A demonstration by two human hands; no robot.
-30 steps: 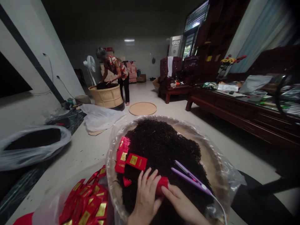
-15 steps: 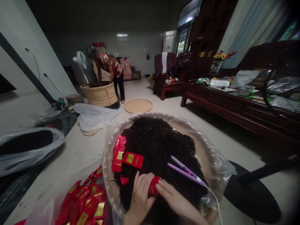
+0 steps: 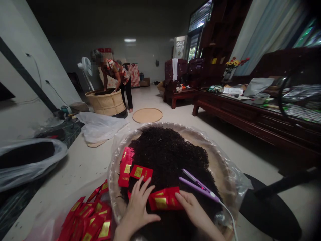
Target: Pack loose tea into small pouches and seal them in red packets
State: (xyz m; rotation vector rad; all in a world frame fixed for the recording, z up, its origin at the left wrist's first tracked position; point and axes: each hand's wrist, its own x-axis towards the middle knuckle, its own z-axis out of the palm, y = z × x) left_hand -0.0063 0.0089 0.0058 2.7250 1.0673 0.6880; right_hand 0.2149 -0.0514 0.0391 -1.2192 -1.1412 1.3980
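Note:
My right hand (image 3: 188,205) pinches one end of a red packet (image 3: 165,198) with a gold label, above the dark, tea-like dried leaves (image 3: 170,150). Fingers spread, my left hand (image 3: 140,202) hovers just left of that packet, its fingertips by another red packet (image 3: 141,172) lying on the leaves. More red packets (image 3: 124,173) overlap at the left side of the round, plastic-lined basket (image 3: 227,167). A purple hair straightener (image 3: 200,189) with a small red light lies on the leaves to the right, its jaws apart, its white cord running toward me.
At lower left, a plastic bag holds a pile of red packets (image 3: 87,217). Another plastic-lined container (image 3: 57,150) of dark leaves stands far left. A co-worker (image 3: 115,73) bends over a tall basket (image 3: 106,103). On the right are a black stand base (image 3: 271,211) and a wooden table (image 3: 240,112).
My left hand has let go of the packet, moved left and spread its fingers. In my right hand, the packet has turned to show its gold label.

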